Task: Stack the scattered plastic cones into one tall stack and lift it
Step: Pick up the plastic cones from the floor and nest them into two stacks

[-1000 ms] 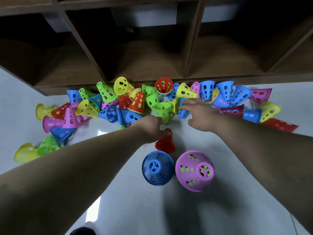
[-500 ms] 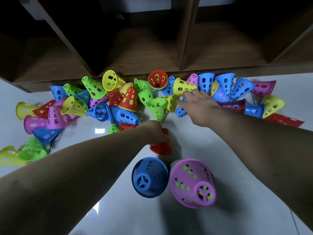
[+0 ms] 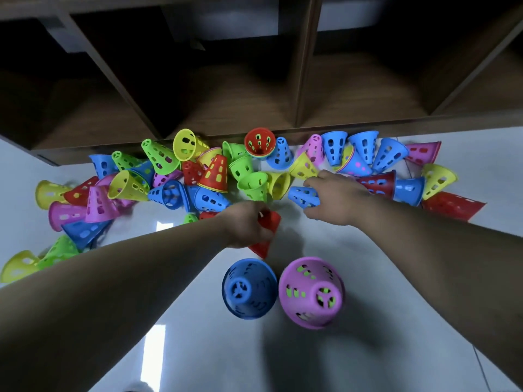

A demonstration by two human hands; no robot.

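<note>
Several perforated plastic cones in red, blue, green, yellow and pink lie scattered on the white floor along the foot of a wooden shelf. My left hand [image 3: 246,224] grips a red cone [image 3: 267,233] near the middle. My right hand [image 3: 336,198] curls its fingers and thumb round a blue cone [image 3: 301,196] lying on its side at the pile's front edge. Closer to me stand an upright blue cone [image 3: 249,288] and an upright pink cone [image 3: 311,292] with green showing through its holes, side by side.
The dark wooden shelf unit [image 3: 300,80] with open compartments runs across the back, its base right behind the pile. White floor [image 3: 325,357] stretches toward me. More cones trail off to the far left [image 3: 19,264] and far right [image 3: 452,206].
My right hand has drawn back from the pile's far side onto the blue cone and closed round it. My left hand has tilted the red cone it holds.
</note>
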